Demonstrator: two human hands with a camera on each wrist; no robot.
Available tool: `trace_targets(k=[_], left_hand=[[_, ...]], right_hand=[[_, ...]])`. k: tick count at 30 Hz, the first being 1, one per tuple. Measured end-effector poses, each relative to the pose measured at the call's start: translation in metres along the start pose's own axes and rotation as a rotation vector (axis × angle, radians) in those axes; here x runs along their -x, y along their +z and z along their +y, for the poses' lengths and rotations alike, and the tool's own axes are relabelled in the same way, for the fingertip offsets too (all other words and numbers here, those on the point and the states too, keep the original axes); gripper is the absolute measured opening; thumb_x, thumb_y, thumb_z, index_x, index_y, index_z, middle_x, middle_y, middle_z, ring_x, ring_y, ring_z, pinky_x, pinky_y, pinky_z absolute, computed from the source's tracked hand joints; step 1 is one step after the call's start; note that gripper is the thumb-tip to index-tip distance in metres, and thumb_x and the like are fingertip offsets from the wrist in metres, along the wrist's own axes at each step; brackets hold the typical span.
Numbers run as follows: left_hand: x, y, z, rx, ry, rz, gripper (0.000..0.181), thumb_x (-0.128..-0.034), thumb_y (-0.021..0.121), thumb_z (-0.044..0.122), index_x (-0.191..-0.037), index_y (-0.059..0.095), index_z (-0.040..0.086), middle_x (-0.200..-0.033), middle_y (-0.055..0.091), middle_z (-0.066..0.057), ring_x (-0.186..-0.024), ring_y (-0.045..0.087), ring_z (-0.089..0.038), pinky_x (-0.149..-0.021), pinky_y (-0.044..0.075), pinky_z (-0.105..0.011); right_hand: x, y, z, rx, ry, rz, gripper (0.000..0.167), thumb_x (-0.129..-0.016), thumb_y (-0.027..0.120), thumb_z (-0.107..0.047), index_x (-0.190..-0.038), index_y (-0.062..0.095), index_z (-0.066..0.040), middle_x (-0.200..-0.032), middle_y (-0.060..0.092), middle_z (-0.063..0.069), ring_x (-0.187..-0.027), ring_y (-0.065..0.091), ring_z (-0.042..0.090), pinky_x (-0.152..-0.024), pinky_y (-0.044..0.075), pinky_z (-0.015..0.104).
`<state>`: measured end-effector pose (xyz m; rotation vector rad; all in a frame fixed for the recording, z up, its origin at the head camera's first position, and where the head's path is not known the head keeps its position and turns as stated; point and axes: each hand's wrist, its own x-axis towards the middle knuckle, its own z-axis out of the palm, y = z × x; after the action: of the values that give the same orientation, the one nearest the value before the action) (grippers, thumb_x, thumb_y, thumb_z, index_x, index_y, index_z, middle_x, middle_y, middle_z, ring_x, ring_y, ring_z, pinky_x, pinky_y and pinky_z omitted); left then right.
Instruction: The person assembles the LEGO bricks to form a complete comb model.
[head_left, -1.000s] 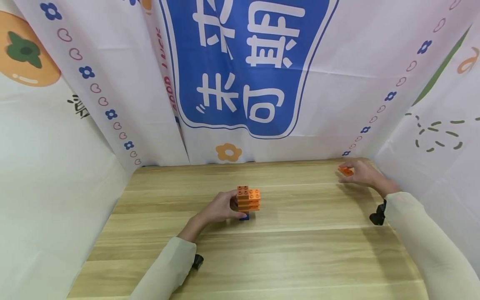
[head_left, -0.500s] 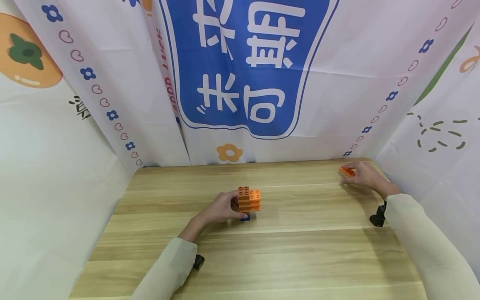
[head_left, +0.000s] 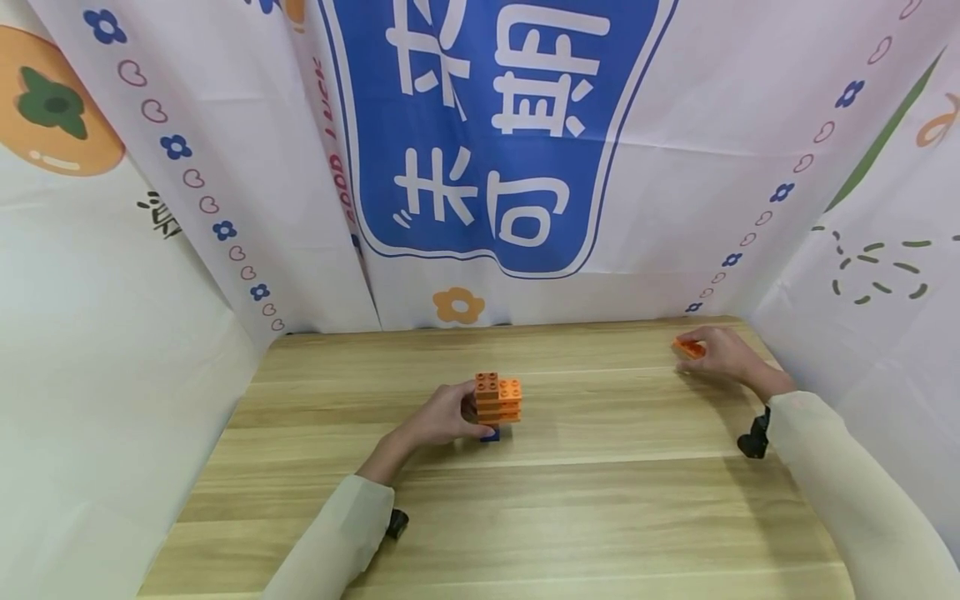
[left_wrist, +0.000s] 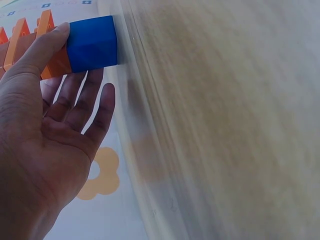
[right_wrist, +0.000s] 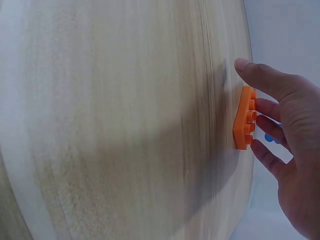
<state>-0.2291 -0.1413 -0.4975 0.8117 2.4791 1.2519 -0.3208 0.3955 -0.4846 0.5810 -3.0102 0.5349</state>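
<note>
In the head view, my left hand (head_left: 444, 414) holds a stack of toy building bricks (head_left: 487, 404) upright near the middle of the table. Its upper layers are orange and brownish-orange, stepped out to the right, above a blue brick (left_wrist: 93, 44) at the bottom. The thumb lies across the lower part of the stack, with the fingers behind it. My right hand (head_left: 723, 354) is at the table's back right, over a flat orange brick (right_wrist: 245, 118). In the right wrist view, its fingertips touch the studded side, while the thumb stands apart from the brick.
A wooden table (head_left: 585, 508) lies under both hands. White printed cloth (head_left: 660, 208) hangs behind it and at both sides, close to the right hand. Something small and blue (right_wrist: 271, 137) shows behind the right fingers, probably a print on the cloth.
Over the last half second, my right hand and the flat orange brick have shifted slightly left and nearer to me. My left hand and the brick stack stay in place.
</note>
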Motion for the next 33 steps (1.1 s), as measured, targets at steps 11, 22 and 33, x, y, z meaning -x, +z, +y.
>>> trace_targets(k=[11, 22, 33], left_hand=[[0.000, -0.001, 0.000, -0.003, 0.006, 0.001, 0.053, -0.0875, 0.090, 0.019, -0.131, 0.064, 0.004, -0.108, 0.073, -0.002, -0.095, 0.069, -0.013, -0.083, 0.060, -0.028], [0.000, 0.000, -0.002, 0.000, 0.019, 0.001, 0.053, -0.0874, 0.090, 0.019, -0.131, 0.064, 0.005, -0.107, 0.073, -0.001, -0.095, 0.070, -0.012, -0.084, 0.060, -0.028], [-0.001, 0.000, -0.002, 0.025, 0.024, 0.000, 0.051, -0.0877, 0.090, 0.017, -0.130, 0.065, 0.004, -0.106, 0.073, -0.003, -0.095, 0.070, -0.013, -0.084, 0.060, -0.028]], right_hand=[[0.001, 0.009, -0.010, -0.047, -0.086, 0.033, 0.041, -0.082, 0.091, -0.013, -0.116, 0.077, 0.004, -0.115, 0.076, 0.024, -0.107, 0.070, 0.043, -0.094, 0.054, 0.060], [-0.002, 0.013, -0.011, -0.017, -0.111, 0.073, 0.039, -0.081, 0.092, -0.011, -0.113, 0.077, 0.005, -0.114, 0.074, 0.025, -0.106, 0.068, 0.045, -0.092, 0.054, 0.061], [0.000, 0.011, -0.004, 0.001, -0.051, 0.043, 0.043, -0.084, 0.089, -0.011, -0.120, 0.074, 0.008, -0.115, 0.074, 0.027, -0.104, 0.070, 0.042, -0.089, 0.056, 0.059]])
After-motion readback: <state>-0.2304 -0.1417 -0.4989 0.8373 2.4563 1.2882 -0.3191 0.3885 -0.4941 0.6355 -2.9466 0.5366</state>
